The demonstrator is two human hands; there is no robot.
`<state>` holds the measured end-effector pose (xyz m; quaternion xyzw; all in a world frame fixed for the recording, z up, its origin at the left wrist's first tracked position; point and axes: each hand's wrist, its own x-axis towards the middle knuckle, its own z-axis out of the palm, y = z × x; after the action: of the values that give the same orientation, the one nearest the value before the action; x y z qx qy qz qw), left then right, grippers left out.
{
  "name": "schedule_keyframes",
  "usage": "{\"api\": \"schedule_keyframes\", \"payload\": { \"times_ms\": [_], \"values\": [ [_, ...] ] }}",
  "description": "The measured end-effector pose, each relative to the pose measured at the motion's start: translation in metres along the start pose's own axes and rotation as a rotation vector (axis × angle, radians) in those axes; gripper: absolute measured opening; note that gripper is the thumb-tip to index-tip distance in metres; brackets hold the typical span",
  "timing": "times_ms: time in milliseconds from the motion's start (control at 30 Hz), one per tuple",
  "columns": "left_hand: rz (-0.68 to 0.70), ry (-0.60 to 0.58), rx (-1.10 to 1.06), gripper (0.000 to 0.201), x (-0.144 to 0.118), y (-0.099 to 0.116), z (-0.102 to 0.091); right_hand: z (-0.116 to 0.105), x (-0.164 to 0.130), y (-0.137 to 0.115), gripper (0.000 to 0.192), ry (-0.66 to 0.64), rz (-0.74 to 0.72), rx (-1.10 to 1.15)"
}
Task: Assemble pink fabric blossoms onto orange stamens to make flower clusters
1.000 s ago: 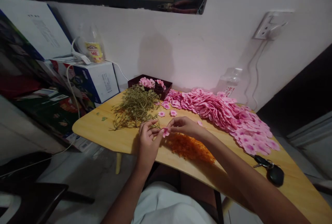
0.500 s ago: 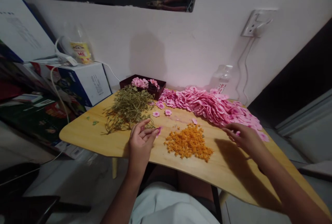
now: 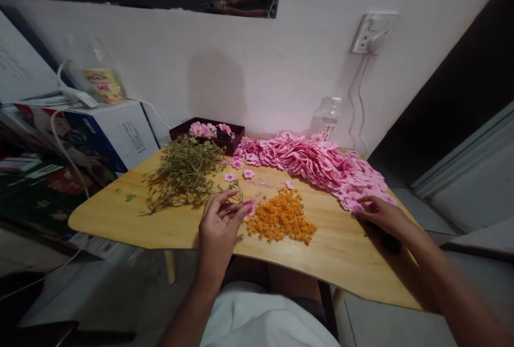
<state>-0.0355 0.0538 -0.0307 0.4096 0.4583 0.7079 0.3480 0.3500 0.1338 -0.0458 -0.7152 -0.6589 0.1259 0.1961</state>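
Note:
Between thumb and fingertips of my left hand (image 3: 220, 221) is a pink artificial flower (image 3: 249, 208), just left of a heap of small orange flower pieces (image 3: 281, 216). A thin green stem (image 3: 237, 190) shows behind these fingers. My right hand (image 3: 381, 214) is low over the table at the right front edge of a long pile of pink flower petals (image 3: 309, 159). Its fingers are bent and the tips close together, and what they hold, if anything, is too small to make out. A tangle of green stems (image 3: 184, 170) lies beyond my left hand.
A dark red tray (image 3: 236, 145) with pink flowers stands at the back of the wooden table (image 3: 120, 224). A clear bottle (image 3: 327, 117) is behind the petal pile. Loose pink petals (image 3: 249, 174) lie mid-table. Stacked boxes (image 3: 132, 138) are at the left.
The view has turned a little to the right. The flower in my left hand now faces me more fully. My right hand has lowered to the table beside the petal pile.

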Motion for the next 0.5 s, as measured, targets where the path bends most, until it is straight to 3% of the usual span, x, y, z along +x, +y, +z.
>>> {"api": "schedule_keyframes", "payload": {
  "times_ms": [133,233,367,500],
  "values": [
    [-0.008,-0.005,-0.003,0.034,-0.001,0.001,0.000,0.001,0.002,0.001,0.035,-0.043,-0.004,0.017],
    [-0.010,-0.007,-0.006,0.033,-0.001,0.002,0.000,-0.003,0.000,-0.004,0.038,-0.017,-0.017,0.010],
    [0.005,-0.008,0.014,0.033,-0.002,0.003,0.001,-0.008,-0.013,-0.020,0.042,0.088,-0.115,0.055],
    [0.000,-0.018,0.023,0.033,-0.003,0.002,0.004,-0.001,-0.036,-0.046,0.031,0.228,-0.293,-0.029]
  ]
}}
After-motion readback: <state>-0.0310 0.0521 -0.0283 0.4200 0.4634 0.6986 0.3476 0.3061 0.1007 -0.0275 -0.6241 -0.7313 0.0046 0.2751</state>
